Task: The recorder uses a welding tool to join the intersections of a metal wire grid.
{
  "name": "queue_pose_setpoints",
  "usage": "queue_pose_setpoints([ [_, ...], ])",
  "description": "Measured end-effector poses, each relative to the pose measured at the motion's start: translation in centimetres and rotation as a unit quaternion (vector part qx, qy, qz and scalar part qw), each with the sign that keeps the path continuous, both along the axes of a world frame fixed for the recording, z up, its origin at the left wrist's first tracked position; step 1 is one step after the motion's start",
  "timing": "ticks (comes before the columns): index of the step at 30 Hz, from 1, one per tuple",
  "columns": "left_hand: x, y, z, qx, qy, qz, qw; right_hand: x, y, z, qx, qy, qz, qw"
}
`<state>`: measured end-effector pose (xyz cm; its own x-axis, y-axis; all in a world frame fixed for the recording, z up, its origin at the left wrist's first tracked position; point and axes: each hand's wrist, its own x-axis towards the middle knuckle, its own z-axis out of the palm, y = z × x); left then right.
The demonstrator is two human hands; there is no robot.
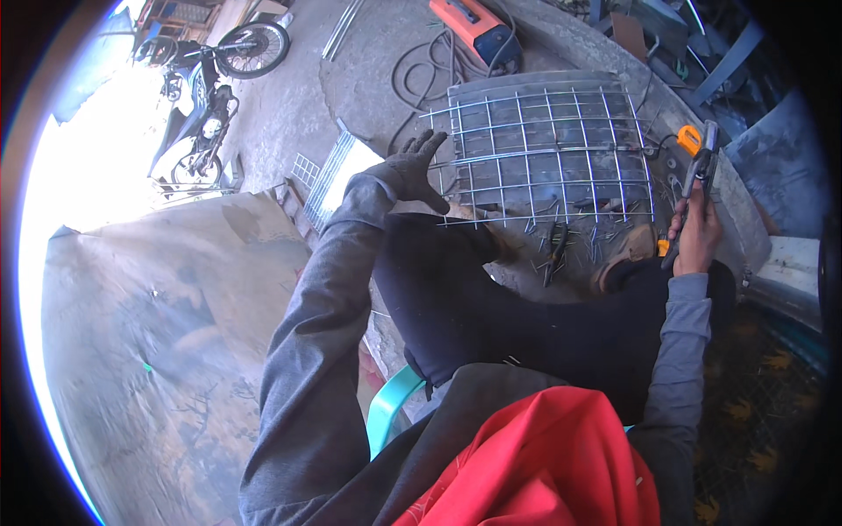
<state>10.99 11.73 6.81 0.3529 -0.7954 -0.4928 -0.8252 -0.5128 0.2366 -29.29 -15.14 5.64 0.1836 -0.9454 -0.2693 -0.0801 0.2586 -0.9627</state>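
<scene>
My left hand, in a dark glove, is open with its fingers spread beside the left edge of a metal wire grid. I cannot tell whether the fingertips touch the wire ends. The grid lies over a dark flat plate in front of my knees. At the right, my bare right hand is closed around a plier-like metal tool pointing away from me. Its exact kind is unclear. An orange thing shows beside the tool's far end. Dark-handled pliers lie on the ground between my feet.
Short metal rod offcuts litter the ground near my feet. Beyond the grid stands an orange machine with coiled cable. A motorcycle is at the far left. Scrap metal is piled far right. A large sheet spreads left.
</scene>
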Motion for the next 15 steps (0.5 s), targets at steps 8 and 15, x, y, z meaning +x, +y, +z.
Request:
queue_pose_setpoints([
  [8,-0.8,0.1,0.4,0.050,-0.020,0.053,0.997,0.5,0.4,0.4,0.000,0.003,0.002,1.000],
  [15,-0.2,-1.1,1.6,-0.024,-0.110,0.051,0.992,0.0,0.4,0.3,-0.006,0.003,-0.007,1.000],
])
